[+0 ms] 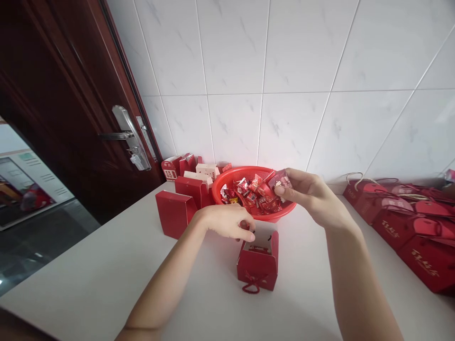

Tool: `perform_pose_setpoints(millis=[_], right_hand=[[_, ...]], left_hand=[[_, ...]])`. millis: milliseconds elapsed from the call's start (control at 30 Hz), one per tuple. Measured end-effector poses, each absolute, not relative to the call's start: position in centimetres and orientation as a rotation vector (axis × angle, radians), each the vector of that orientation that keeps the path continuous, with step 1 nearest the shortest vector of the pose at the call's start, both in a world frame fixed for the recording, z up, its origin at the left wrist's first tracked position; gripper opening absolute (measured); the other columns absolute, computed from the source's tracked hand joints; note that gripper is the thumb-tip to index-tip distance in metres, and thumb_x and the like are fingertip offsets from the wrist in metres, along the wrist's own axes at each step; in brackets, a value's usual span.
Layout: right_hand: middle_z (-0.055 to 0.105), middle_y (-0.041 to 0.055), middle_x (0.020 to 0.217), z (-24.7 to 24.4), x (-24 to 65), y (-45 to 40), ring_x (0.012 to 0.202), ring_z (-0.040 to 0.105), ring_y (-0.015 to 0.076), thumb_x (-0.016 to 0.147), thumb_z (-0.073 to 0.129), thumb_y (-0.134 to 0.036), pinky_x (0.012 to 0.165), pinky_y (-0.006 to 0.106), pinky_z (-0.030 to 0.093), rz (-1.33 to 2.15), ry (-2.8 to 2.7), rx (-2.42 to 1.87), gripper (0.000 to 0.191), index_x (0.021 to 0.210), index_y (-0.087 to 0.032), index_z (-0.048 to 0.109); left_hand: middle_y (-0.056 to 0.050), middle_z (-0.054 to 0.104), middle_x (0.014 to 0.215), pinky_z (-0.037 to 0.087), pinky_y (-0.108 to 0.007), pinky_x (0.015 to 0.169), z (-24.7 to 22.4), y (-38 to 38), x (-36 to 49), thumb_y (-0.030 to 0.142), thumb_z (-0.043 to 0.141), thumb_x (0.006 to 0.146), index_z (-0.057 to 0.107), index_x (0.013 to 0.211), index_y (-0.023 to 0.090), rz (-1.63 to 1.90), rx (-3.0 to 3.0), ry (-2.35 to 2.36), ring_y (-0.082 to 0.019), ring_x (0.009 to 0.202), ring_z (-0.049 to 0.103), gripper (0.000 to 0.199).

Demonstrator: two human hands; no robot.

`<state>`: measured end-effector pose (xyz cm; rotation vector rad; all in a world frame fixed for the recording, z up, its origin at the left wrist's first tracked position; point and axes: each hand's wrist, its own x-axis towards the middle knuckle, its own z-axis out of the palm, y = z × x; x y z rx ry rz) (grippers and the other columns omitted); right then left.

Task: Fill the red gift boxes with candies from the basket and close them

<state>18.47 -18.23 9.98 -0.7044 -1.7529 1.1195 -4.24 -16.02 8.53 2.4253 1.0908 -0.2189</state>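
Observation:
A small red gift box (256, 270) stands on the table with its top up and a red cord loop on its front; some red wrapped pieces show inside. My left hand (227, 221) is curled at the box's back left edge, thumb over the rim, and appears to grip that side. Over the right side of a red plastic basket (222, 182), my right hand (313, 194) pinches a dark red candy packet (280, 180) between thumb and fingers. Many wrapped candies (252, 196) lie in the basket.
Several red boxes (172, 213) and a pale box (208, 170) stand left of the basket. Along the right are red boxes with cord handles (405, 227). White tiled wall (234, 57) rises behind the white table (199, 293); a dark door (71, 85) is at left.

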Motion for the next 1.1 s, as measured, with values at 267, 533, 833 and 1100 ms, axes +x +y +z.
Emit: perform_pose_setpoints(millis=[267,533,833,1100], right_hand=[[0.058,0.0002,0.073,9.7,17.3,-18.3,0.067,0.051,0.0135,0.089,0.074,-0.044,0.062,0.028,0.043,1.266,-2.098,-0.536,0.03,0.08,-0.018,0.063],[0.059,-0.0014,0.077,9.7,17.5,-18.4,0.068,0.05,0.0113,0.093,0.065,-0.031,0.061,0.024,0.04,1.19,-2.447,-0.622,0.018,0.082,-0.018,0.061],[0.051,-0.0039,0.069,9.7,18.4,-19.0,0.059,0.04,0.0106,0.092,0.054,-0.019,0.052,0.025,0.032,1.008,-2.58,-0.99,0.019,0.075,-0.022,0.045],[0.058,-0.0014,0.073,9.5,18.3,-19.2,0.062,0.049,0.0138,0.09,0.055,-0.018,0.054,0.026,0.036,0.896,-2.651,-1.163,0.008,0.083,-0.022,0.056]], left_hand=[[0.005,0.054,0.068,0.037,-0.023,0.057,9.0,-15.9,-4.4,0.017,0.064,0.075,0.064,0.08,0.019,-0.139,2.391,0.934,-0.012,0.064,0.051,0.006],[-0.001,0.073,0.087,0.048,-0.025,0.069,9.3,-15.8,-5.5,0.02,0.063,0.084,0.073,0.089,0.019,0.065,2.318,0.846,-0.016,0.079,0.063,0.012],[-0.003,0.074,0.093,0.046,-0.027,0.071,8.7,-16.1,-4.3,0.009,0.053,0.078,0.074,0.084,0.02,0.051,2.39,0.996,-0.018,0.082,0.063,0.024],[-0.002,0.064,0.088,0.038,-0.028,0.06,8.8,-16.8,-4.0,0.041,0.079,0.067,0.068,0.081,0.02,-0.135,2.456,1.092,-0.021,0.082,0.059,0.027]])
